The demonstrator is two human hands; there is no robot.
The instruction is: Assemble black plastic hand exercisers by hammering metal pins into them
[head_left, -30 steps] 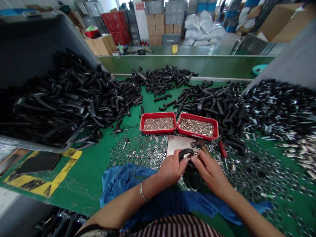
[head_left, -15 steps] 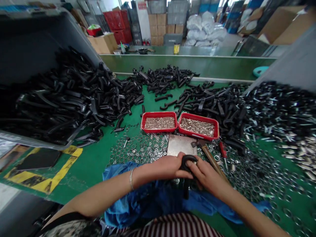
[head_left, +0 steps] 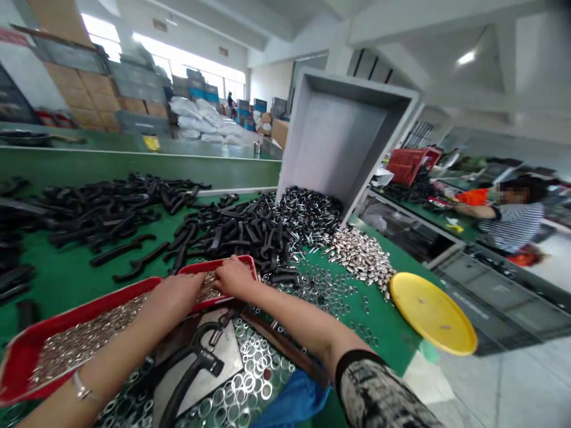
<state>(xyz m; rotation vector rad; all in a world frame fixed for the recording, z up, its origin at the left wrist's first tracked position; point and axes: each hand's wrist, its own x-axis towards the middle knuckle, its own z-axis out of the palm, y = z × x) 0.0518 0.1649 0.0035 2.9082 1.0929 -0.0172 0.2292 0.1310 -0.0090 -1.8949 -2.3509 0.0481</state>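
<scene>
My left hand [head_left: 176,297] is bent over the near-left end of the right red tray [head_left: 203,265], fingertips bunched down at the small metal pins [head_left: 209,288] inside. In the same tray my right hand [head_left: 235,277] has its fingers curled on the pins, just right of the left hand. Whatever sits between the fingertips is hidden. Below the hands, two black hook-ended handles [head_left: 190,380] lie on a metal plate [head_left: 229,351]. Along the plate's right side runs a hammer's wooden handle [head_left: 279,342]. A second red tray [head_left: 24,342] with tiny metal parts lies under my left forearm.
Silver rings [head_left: 250,380] spread around the plate. Black handles [head_left: 243,232] are heaped behind the trays. A grey bin [head_left: 341,131] on its side spills black-and-silver parts; metal sleeves [head_left: 361,255] and a yellow lid [head_left: 432,312] lie right. A co-worker [head_left: 513,220] sits far right.
The view has swung right and closer. Both hands have left the black handle they held above the cloth and moved into the right red tray. Black handles now lie on the plate.
</scene>
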